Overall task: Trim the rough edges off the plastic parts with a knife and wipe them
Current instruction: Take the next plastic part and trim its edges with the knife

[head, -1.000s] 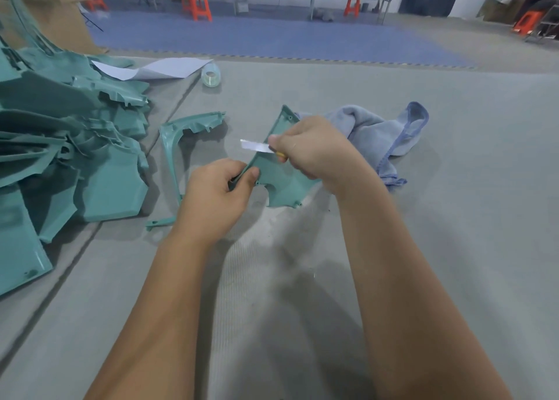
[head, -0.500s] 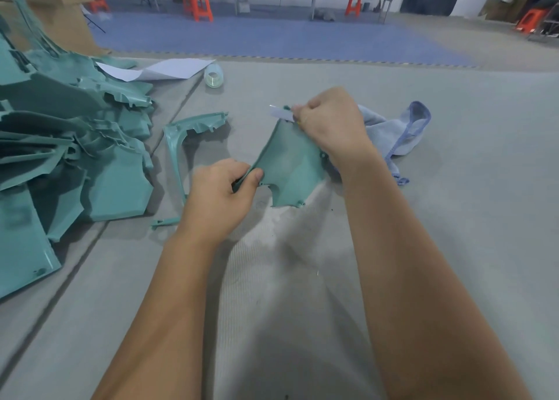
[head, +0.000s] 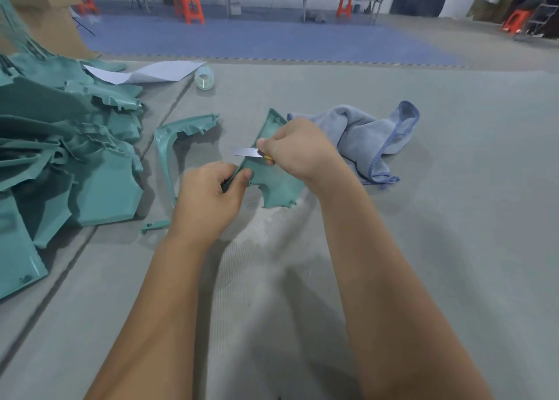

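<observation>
A flat teal plastic part (head: pixel 276 184) stands tilted above the grey mat at the centre. My left hand (head: pixel 208 198) pinches its near left corner between thumb and fingers. My right hand (head: pixel 298 150) grips a knife (head: pixel 249 152) whose silver blade points left and lies against the part's left edge, about halfway along it. A blue-grey cloth (head: pixel 372 133) lies crumpled just right of my right hand. A curved teal frame part (head: pixel 169 139) lies on the mat to the left of the held part.
A large heap of teal plastic parts (head: pixel 60 145) fills the left side. A sheet of white paper (head: pixel 145 72) and a roll of clear tape (head: pixel 204 80) lie behind it. Orange stools and long tables stand far back.
My right hand and the knife have come back down the part's left edge from its far tip to about mid-edge. My left hand keeps its hold on the near corner.
</observation>
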`<control>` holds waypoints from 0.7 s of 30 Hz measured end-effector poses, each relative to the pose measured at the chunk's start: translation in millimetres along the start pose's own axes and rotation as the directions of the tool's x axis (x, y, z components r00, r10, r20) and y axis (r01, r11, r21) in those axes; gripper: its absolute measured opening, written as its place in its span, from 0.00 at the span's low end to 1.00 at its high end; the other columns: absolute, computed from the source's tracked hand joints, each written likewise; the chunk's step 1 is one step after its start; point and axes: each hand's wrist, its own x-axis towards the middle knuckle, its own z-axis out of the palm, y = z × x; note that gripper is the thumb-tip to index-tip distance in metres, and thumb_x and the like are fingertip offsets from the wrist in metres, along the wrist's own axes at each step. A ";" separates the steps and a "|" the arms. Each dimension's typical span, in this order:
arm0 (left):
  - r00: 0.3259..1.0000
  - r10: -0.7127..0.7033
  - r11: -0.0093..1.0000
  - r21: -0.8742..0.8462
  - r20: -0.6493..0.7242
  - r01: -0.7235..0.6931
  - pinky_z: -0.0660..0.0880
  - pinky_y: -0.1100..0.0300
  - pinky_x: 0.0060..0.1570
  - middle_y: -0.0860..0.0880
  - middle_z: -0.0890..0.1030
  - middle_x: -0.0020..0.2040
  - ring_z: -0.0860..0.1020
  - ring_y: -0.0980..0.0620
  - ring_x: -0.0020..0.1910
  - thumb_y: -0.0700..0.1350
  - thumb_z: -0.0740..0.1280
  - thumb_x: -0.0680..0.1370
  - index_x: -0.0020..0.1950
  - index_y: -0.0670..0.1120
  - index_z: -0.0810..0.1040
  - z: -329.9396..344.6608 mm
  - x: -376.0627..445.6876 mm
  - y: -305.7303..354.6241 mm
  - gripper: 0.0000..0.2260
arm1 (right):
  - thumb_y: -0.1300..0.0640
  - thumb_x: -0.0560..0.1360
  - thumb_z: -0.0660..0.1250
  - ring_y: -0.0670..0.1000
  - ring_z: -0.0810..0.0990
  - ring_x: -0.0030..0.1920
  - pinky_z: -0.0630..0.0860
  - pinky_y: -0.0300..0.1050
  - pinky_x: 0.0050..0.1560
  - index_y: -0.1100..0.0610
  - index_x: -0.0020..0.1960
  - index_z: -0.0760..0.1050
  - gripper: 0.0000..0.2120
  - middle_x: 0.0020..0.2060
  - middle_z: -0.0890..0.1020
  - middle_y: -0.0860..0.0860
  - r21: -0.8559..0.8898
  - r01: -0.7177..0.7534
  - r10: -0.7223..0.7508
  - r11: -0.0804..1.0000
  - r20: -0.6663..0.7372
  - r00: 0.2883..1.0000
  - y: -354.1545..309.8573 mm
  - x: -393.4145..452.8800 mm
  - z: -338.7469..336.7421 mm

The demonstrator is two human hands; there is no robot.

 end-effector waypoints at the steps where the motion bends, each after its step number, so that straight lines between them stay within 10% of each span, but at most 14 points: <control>1: 1.000 0.008 1.000 0.006 -0.002 -0.008 0.59 0.63 0.27 0.46 0.66 0.25 0.66 0.49 0.29 0.44 0.67 0.78 0.30 0.39 0.69 -0.4 -0.1 -0.4 0.19 | 0.56 0.76 0.66 0.50 0.61 0.24 0.60 0.43 0.30 0.60 0.33 0.73 0.14 0.18 0.62 0.48 0.001 0.008 -0.008 1.000 -0.034 0.999 0.5 1.0 1.8; 16: 0.997 0.075 0.996 0.050 0.006 -0.075 0.59 0.60 0.29 0.44 0.67 0.25 0.66 0.47 0.30 0.42 0.67 0.78 0.29 0.38 0.66 -0.7 1.4 -2.8 0.20 | 0.53 0.77 0.64 0.49 0.60 0.23 0.56 0.43 0.26 0.56 0.27 0.59 0.24 0.20 0.61 0.48 -0.047 0.002 -0.017 0.999 -0.329 0.944 4.5 33.0 -15.8; 21: 0.998 0.057 0.998 0.035 0.005 -0.057 0.59 0.59 0.29 0.46 0.67 0.26 0.66 0.48 0.29 0.44 0.66 0.79 0.29 0.39 0.67 0.2 1.1 -4.6 0.20 | 0.54 0.77 0.64 0.51 0.62 0.28 0.61 0.43 0.33 0.57 0.34 0.72 0.14 0.23 0.64 0.50 0.130 0.060 -0.032 0.990 -0.207 0.978 12.1 13.9 -1.3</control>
